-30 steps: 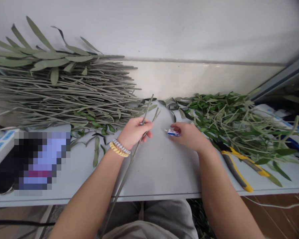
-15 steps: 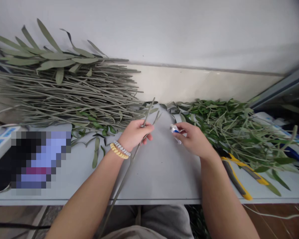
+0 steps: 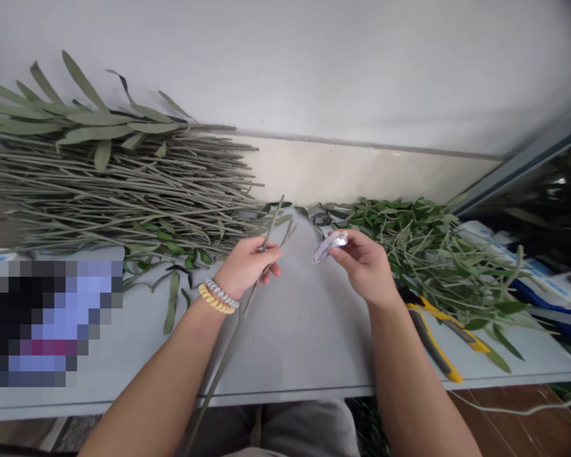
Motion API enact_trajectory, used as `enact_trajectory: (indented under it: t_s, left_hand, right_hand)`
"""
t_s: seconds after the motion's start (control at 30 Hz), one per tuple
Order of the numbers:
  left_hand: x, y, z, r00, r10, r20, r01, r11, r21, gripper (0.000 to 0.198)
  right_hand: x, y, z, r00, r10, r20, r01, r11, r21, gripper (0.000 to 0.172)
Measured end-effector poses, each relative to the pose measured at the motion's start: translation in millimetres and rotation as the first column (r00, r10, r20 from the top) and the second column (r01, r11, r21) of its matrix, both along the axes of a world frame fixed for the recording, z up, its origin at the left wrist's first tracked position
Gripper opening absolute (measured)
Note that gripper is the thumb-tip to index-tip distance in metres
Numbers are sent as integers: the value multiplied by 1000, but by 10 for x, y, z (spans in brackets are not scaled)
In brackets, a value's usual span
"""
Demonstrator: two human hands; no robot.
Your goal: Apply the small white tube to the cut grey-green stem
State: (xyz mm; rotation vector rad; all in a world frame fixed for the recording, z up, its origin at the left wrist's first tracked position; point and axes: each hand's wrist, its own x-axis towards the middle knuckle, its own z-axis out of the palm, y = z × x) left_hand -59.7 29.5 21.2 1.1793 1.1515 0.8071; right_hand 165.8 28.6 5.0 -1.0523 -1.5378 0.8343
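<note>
My left hand (image 3: 247, 265) is closed around a thin, bare greenish-grey stem (image 3: 228, 352). The stem's cut tip rises past my thumb and its lower length runs down over the table edge toward my lap. A short side twig shows beside the fingers. Between the thumb and fingers of my right hand (image 3: 364, 263) is a small, crumpled-looking white and silver tube (image 3: 330, 244), its shiny end turned up; I cannot make out its exact kind. The two hands are apart above the grey table (image 3: 309, 343), the tube to the right of the stem.
A thick stack of stems (image 3: 143, 184) with long leaves lies at the left against the wall. Leafy trimmings (image 3: 447, 254) pile up at the right, near yellow-handled pliers (image 3: 435, 333). A blurred-out phone-like screen (image 3: 66, 317) sits at the left. Loose leaves (image 3: 172, 301) are scattered nearby.
My right hand has turned the small tube, so it now points left with its shiny end up. My left hand keeps its hold on the stem. The view has shifted slightly.
</note>
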Motion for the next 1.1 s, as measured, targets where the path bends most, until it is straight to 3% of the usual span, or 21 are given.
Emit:
enact_trajectory:
  t_s: [0.43, 0.8, 1.0, 1.1]
  left_hand:
    - [8, 3, -8, 1000, 5, -17, -5, 1000, 14, 16]
    - [6, -1, 0, 1000, -17, 11, 17, 1000, 20, 16]
    - [-3, -1, 22, 1000, 6, 30, -7, 1000, 17, 13]
    - [-4, -5, 13, 998, 3, 62, -4, 1000, 21, 12]
  right_hand:
    - [-35, 106, -139, 996, 35, 86, -22, 989, -148, 24]
    - [-81, 108, -160, 995, 22, 92, -9, 991, -134, 28]
    - [-70, 123, -236, 971, 31, 236, 0, 992, -130, 23]
    - [-61, 137, -282, 961, -29, 273, 57, 994, -95, 25]
